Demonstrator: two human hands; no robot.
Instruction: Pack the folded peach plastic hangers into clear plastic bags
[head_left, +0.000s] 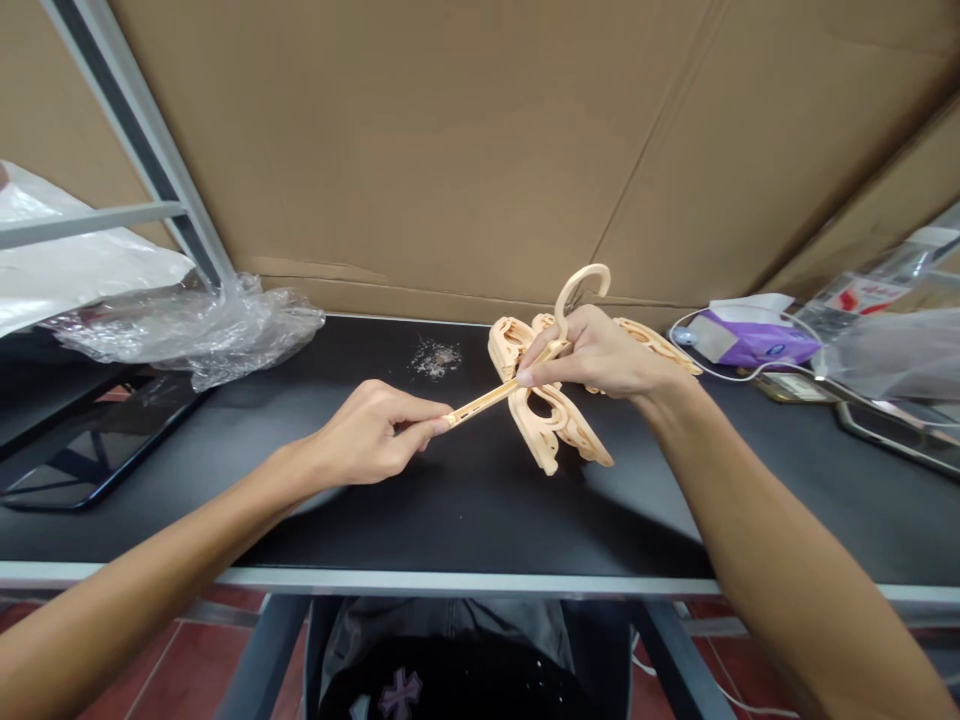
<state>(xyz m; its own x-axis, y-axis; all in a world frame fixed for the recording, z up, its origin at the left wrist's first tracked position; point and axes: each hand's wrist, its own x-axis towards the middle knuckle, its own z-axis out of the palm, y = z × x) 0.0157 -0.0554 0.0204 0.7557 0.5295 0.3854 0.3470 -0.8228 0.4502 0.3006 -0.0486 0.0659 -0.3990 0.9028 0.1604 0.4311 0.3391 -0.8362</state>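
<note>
A cream plastic hanger with a curved hook is held above the black table, its slotted arm slanting down to the left. My left hand pinches the far end of that arm between thumb and fingers. Near the base of the hook, my right hand grips the hanger's upper part. Behind and below it lie several more cream pieces with openwork curls, partly hidden by my right hand.
Small crumbs lie on the black table. Crumpled clear plastic and a dark glossy tablet-like device are at left. At right are a purple tissue pack, a white cable and plastic bags. Cardboard stands behind.
</note>
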